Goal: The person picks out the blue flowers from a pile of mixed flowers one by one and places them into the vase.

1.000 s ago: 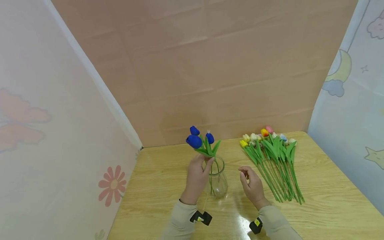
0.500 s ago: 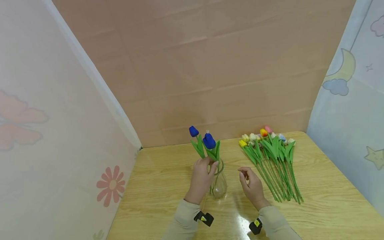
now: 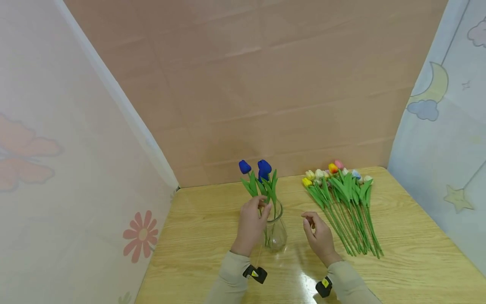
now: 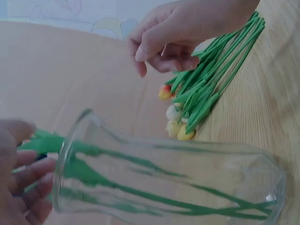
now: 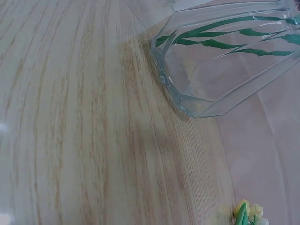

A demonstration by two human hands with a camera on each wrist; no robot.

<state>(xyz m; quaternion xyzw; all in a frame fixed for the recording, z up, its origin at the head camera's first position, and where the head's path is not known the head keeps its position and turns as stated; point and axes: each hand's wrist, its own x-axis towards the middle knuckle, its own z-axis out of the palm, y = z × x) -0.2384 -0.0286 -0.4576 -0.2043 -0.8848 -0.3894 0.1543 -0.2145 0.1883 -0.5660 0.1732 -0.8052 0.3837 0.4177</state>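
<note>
A clear glass vase (image 3: 280, 236) stands upright on the wooden table, holding green-stemmed artificial tulips with blue heads (image 3: 264, 166). My left hand (image 3: 250, 223) is at the vase's mouth, beside the leaves. In the left wrist view, the fingers of that left hand (image 4: 33, 180) are spread loosely near the rim, with green leaves between thumb and fingers and no firm pinch visible. To the right of the vase, my right hand (image 3: 319, 238) hovers over the table, loosely curled around nothing. The right wrist view shows the vase's base (image 5: 187, 89) but no hand.
On the table's right side lies a bunch of tulips (image 3: 353, 207) in yellow, white, pink, orange and pale blue, stems toward me. A brown backdrop (image 3: 265, 105) rises behind the table (image 3: 205, 228), with patterned cloth at both sides.
Beside my left hand, the large blue tulip first shifted right, then its head rose and turned away over the vase. My left hand's fingers have loosened. My right hand stays almost still.
</note>
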